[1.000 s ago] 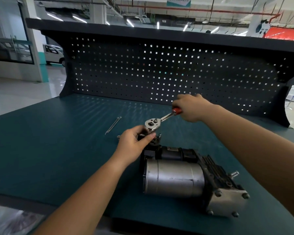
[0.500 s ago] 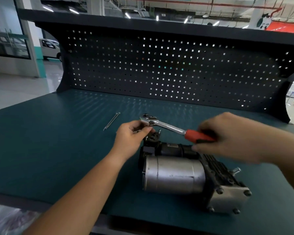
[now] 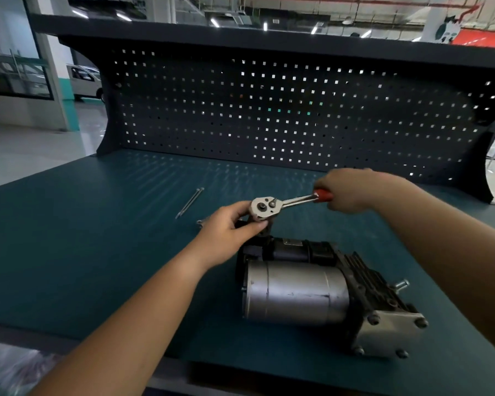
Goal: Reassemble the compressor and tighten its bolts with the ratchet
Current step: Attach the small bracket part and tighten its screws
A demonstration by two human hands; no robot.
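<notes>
Gripping the ratchet (image 3: pixel 287 202) handle, right hand (image 3: pixel 350 190), left hand (image 3: pixel 229 225) holding its head (above compressor (image 3: pixel 297 294)), bolts (image 3: pixel 189 203) beside.

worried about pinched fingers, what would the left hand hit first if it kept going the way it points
The ratchet head: the left hand is right at it, fingers seemingly curled around its underside, though depth is unclear.

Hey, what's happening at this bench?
A person is working a ratchet on the far end of a compressor that lies on the green bench. The right hand grips its red handle, and the left hand holds it just under the head. Two long bolts lie loose on the bench, to the left.
</notes>
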